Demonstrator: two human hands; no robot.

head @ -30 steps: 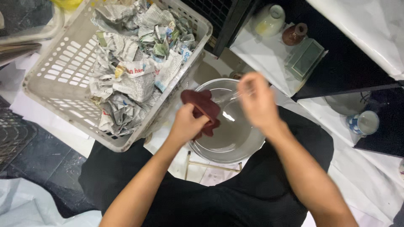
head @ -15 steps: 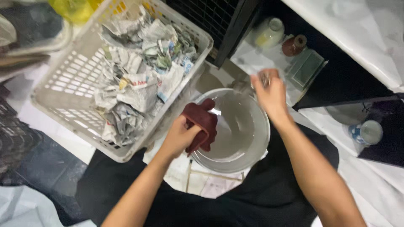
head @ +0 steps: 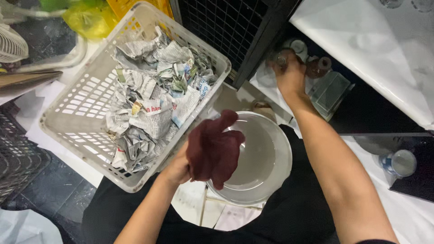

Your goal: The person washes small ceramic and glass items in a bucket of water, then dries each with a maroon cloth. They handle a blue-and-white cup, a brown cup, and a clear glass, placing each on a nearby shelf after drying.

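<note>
Cloth (head: 213, 149) (dark red) bunched in left hand (head: 178, 168) over bowl (head: 271, 180).

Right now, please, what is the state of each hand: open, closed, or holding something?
Left hand: closed on a dark red cloth, above the white basin.
Right hand: closed on a small clear glass item; what it is cannot be told.

Basket (head: 81, 113) of crumpled newspaper (head: 153, 99) left of bowl (head: 271, 180), cloth (head: 214, 151) over bowl's left rim, small jars (head: 312, 63) behind bowl

Maroon cloth (head: 213, 149), white basket (head: 81, 108)
</note>
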